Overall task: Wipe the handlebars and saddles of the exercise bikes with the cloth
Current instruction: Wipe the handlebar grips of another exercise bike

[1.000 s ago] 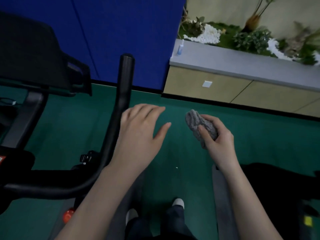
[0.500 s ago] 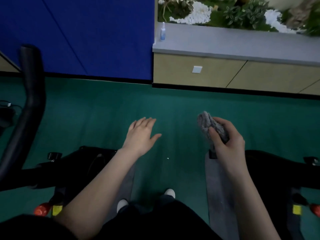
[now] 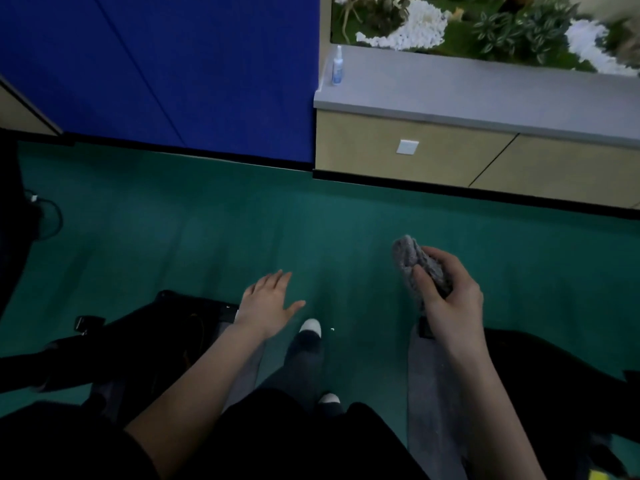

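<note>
Cloth (image 3: 415, 268) in hand, a person stands on green floor (image 3: 207, 237) between two dark exercise bikes, the left frame (image 3: 145, 337) low at one side and the right frame (image 3: 554, 368) low at the other. The right hand (image 3: 450, 299) grips the bunched grey cloth, thumb pressed across it and fingers curled behind, holding it in the air clear of both machines. The left hand (image 3: 266, 303) hangs empty, fingers straight and loosely spread, above the end of the left frame. One white-toed shoe (image 3: 310, 326) is set ahead of the other. No handlebar or saddle shows plainly; a dark shape at the far left edge is too cut off to name. No wiping appears under way: this looks like a passage between surfaces, probably toward another bike. The next move calls for bringing a handlebar or saddle within reach, then pressing the cloth onto it and rubbing along its length. A spray bottle (image 3: 337, 65) stands on the grey ledge (image 3: 485, 95), well apart from both hands.
</note>
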The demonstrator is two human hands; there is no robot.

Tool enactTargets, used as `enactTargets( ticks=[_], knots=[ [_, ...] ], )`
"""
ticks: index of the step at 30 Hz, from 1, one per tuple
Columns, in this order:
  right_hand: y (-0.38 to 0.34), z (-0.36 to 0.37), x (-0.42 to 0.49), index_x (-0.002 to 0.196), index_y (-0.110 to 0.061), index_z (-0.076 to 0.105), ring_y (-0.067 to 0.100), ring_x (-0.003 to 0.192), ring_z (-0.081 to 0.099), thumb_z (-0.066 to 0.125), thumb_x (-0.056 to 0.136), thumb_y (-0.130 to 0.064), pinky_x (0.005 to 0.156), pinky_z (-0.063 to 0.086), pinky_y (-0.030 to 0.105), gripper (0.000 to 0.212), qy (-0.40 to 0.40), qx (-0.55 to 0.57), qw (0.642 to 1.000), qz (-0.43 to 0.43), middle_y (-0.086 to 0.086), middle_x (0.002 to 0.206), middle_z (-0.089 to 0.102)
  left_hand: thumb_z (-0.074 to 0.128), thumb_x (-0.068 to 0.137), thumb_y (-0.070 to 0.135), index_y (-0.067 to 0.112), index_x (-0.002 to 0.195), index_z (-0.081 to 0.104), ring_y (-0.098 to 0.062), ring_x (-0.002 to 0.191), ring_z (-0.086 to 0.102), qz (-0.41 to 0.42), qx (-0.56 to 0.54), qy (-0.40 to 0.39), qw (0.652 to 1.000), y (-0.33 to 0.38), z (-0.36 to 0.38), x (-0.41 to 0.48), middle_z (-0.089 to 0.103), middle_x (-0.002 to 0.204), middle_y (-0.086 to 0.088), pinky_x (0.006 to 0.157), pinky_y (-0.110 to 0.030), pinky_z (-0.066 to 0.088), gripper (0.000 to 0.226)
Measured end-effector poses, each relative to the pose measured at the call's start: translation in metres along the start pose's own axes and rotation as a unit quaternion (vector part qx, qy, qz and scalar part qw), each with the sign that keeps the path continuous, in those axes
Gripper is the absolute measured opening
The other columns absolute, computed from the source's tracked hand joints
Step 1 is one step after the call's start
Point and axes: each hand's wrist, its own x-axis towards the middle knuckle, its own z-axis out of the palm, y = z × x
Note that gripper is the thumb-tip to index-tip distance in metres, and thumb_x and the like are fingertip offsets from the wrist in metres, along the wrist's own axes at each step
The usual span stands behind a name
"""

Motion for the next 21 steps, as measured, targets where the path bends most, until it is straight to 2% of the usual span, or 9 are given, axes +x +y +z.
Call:
enactTargets(
  ticks=[4, 10, 17, 21],
  knots=[
    [-0.008, 0.026, 0.044, 0.108, -0.021, 0.064, -0.008, 0.083, 0.058, 0.064, 0.089, -0.011, 0.073, 0.041, 0.002, 0.022, -0.029, -0.022, 0.999, -0.015, -0.014, 0.095, 0.066, 0.041, 0.096, 0.054, 0.018, 0.152, 0.015, -0.021, 0.146, 0.013, -0.013, -0.025, -0.019, 0.999, -0.007, -0.012, 0.046, 0.016, 0.159, -0.002, 0.116, -0.044, 0.021, 0.072],
    [-0.029, 0.062, 0.123, 0.112, -0.017, 0.065, -0.003, 0.085, 0.058, 0.065, 0.088, -0.013, 0.072, 0.040, 0.001, 0.024, -0.056, -0.066, 0.996, -0.018, -0.009, 0.097, 0.067, 0.037, 0.096, 0.056, 0.018, 0.151, 0.017, -0.021, 0.145, 0.017, -0.013, -0.017, -0.009, 1.000, -0.021, -0.051, 0.123, 0.025, 0.156, -0.004, 0.115, -0.040, 0.018, 0.070],
    [-0.053, 0.103, 0.196, 0.111, -0.019, 0.066, -0.010, 0.077, 0.057, 0.065, 0.088, -0.014, 0.067, 0.038, 0.000, 0.024, -0.095, -0.096, 0.990, -0.028, -0.017, 0.091, 0.064, 0.037, 0.096, 0.057, 0.017, 0.150, 0.022, -0.021, 0.143, 0.022, -0.047, -0.038, 0.034, 0.998, -0.046, -0.096, 0.172, 0.030, 0.154, -0.004, 0.114, -0.038, 0.018, 0.069],
    [-0.069, 0.139, 0.238, 0.113, -0.017, 0.066, 0.005, 0.082, 0.061, 0.065, 0.088, -0.013, 0.074, 0.045, 0.019, 0.025, -0.150, -0.087, 0.984, -0.047, -0.005, 0.096, 0.068, 0.038, 0.095, 0.056, 0.017, 0.149, 0.024, -0.019, 0.143, 0.021, -0.083, -0.061, 0.083, 0.991, -0.064, -0.123, 0.189, 0.030, 0.154, -0.003, 0.114, -0.038, 0.016, 0.068]
  ],
)
